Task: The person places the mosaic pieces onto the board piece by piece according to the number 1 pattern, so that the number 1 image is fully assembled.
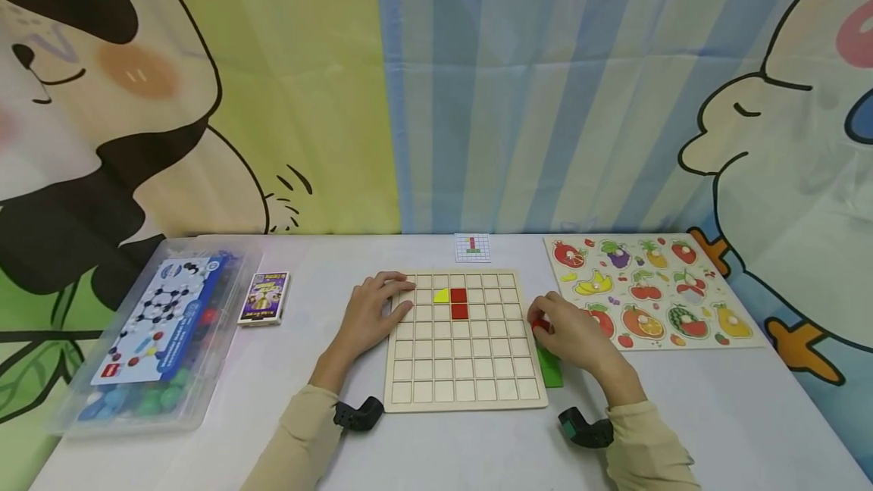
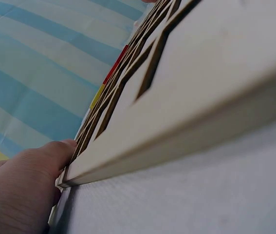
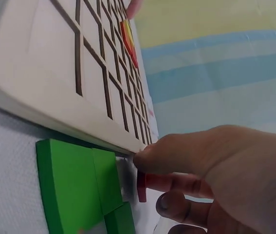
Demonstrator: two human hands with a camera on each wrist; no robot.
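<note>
A wooden grid board [image 1: 467, 392] lies flat on the table. Two red square tiles [image 1: 459, 303], one above the other, sit in its upper cells, with a yellow piece [image 1: 442, 295] to the left of the top one. My left hand [image 1: 371, 313] rests at the board's upper left edge, fingers relaxed. Beyond the right edge, my right hand [image 1: 569, 330] pinches a red tile [image 3: 141, 186] between thumb and fingers. Several green tiles [image 3: 72, 185] lie beside the board, near that hand, partly hidden in the head view.
A small pattern card [image 1: 472, 248] stands behind the board. On the right lies a fruit-picture board [image 1: 655, 294], close to my right hand. A card box [image 1: 264, 298] and a clear plastic case [image 1: 153, 339] are on the left.
</note>
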